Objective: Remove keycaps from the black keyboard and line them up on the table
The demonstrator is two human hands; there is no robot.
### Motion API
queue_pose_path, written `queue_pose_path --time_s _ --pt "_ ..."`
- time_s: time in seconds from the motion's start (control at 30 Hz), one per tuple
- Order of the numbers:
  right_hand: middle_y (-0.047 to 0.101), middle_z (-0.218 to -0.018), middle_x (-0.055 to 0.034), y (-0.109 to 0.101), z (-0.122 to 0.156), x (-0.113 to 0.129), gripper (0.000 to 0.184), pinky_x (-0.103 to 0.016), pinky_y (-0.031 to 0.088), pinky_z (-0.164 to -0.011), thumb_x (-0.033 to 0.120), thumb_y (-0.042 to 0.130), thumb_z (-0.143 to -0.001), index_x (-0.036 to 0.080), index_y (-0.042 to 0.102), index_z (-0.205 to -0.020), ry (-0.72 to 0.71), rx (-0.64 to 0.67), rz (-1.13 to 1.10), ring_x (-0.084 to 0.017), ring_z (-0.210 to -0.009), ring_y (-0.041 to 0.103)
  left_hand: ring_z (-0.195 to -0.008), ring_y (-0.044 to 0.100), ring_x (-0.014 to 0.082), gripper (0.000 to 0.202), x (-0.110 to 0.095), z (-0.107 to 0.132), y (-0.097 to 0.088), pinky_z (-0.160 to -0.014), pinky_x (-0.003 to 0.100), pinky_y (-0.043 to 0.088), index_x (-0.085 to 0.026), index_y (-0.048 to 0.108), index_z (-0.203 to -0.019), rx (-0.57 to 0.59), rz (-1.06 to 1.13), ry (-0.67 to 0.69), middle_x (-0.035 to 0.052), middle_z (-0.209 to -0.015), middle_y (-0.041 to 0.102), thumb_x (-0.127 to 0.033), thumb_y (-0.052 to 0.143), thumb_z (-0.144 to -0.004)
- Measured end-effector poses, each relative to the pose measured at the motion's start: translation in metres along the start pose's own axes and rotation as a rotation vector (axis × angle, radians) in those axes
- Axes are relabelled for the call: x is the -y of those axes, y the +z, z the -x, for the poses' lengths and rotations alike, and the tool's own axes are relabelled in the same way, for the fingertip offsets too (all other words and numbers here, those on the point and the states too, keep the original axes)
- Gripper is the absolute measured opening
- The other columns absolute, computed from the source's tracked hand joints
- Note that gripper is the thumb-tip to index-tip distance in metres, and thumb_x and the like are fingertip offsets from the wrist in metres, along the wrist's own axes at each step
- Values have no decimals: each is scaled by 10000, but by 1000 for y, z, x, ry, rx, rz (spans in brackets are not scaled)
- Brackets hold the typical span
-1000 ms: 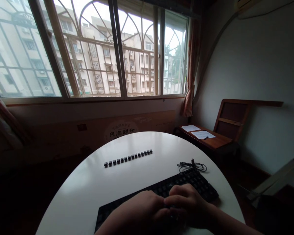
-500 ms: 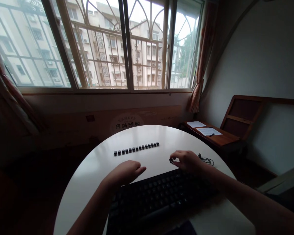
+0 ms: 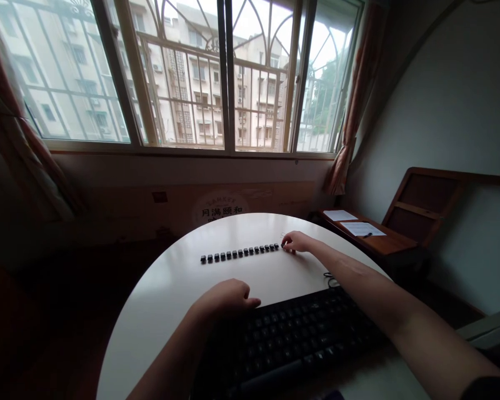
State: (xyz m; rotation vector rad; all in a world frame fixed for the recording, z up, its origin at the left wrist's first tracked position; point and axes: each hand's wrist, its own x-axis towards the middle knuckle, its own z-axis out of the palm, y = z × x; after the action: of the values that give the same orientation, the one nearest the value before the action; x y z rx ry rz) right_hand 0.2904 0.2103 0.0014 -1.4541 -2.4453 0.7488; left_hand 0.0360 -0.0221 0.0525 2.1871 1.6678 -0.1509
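Observation:
A straight row of small black keycaps (image 3: 240, 253) lies across the white table. At the row's right end, my right hand (image 3: 296, 242) pinches one dark keycap (image 3: 282, 246) between thumb and fingertips, close to the tabletop. A black keyboard (image 3: 291, 339) lies nearer to me, partly under my right forearm. Over its far left corner is my left hand (image 3: 227, 297), closed, with the fingers curled under and the thumb pointing right. Whatever the left fingers may hold is hidden beneath the hand.
The round white table (image 3: 150, 311) curves away at the far and left edges. A coiled black cable (image 3: 330, 278) lies behind the keyboard, partly hidden by my right arm. On a wooden chair (image 3: 394, 240) at the right are paper sheets (image 3: 363, 229) and a pen (image 3: 367, 235).
My right hand has moved forward and left, carrying the keycap from above the keyboard to the right end of the row. My left hand stays by the keyboard's corner. The view has shifted slightly.

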Motion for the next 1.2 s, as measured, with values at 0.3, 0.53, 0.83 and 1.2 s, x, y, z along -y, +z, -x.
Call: queue_pose_path --time_s 0.3,0.53,0.83,1.2 --pt "747 -853 3 -4 -17 1 205 -202 507 -657 215 715 -782 204 730 -986 -19 75 43 -130 -621 707 -664 585 216 497 3 0 -4 -579 309 400 -181 669 -778 -22 -4 20 83 -820 690 -630 462 -834" --pt "748 -857 0 -8 -16 3 210 -209 508 -692 223 735 -748 195 735 -956 -19 105 63 -138 -632 713 -649 581 212 506 6 6 -7 -583 311 396 -185 672 -773 -71 32 30 82 -811 684 -653 485 -818" --pt "748 -895 -11 -8 -13 3 249 -204 511 -688 221 719 -752 185 725 -998 -15 97 83 -139 -620 718 -674 583 219 526 8 4 -4 -601 312 402 -191 691 -805 -73 47 27 85 -833 689 -672 480 -808" --pt "747 -875 7 -8 -10 8 251 -213 510 -680 230 731 -739 206 738 -988 -32 88 78 -132 -573 707 -684 587 224 532 8 6 -5 -609 310 413 -197 678 -787 -65 67 27 78 -833 686 -700 506 -784"
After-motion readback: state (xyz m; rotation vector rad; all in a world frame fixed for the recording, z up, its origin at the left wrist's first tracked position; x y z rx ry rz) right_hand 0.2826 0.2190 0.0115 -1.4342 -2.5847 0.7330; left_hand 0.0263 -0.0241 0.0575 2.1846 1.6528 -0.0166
